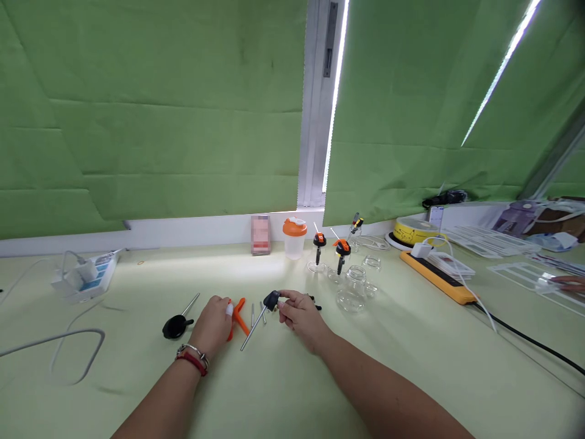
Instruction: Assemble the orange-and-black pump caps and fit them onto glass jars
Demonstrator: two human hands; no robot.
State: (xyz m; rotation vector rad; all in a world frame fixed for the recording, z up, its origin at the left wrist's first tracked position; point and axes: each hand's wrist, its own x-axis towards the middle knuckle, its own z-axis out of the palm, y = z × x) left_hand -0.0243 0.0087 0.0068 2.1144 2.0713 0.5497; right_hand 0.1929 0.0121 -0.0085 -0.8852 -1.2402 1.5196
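Observation:
My right hand [304, 317] pinches a small black cap [271, 300] with a thin metal rod [253, 332] slanting down to the left from it. At the left, my left hand [212, 323] is closed over orange plastic pieces [240, 316]; its fingertips are partly hidden. Thin metal rods [253, 315] lie on the table between the hands. A black lid-like part [174, 327] with a metal rod lies left of my left hand. Small black pieces [315, 303] show just behind my right hand.
Beyond my right hand stand clear glass jars [351, 292] and two black-and-orange tops on rods [342, 249]. An orange-lidded cup [294, 238] stands near the wall. A yellow power strip [436, 279] lies right, a white one [98, 274] left. Another person's hand [569, 283] is at the far right.

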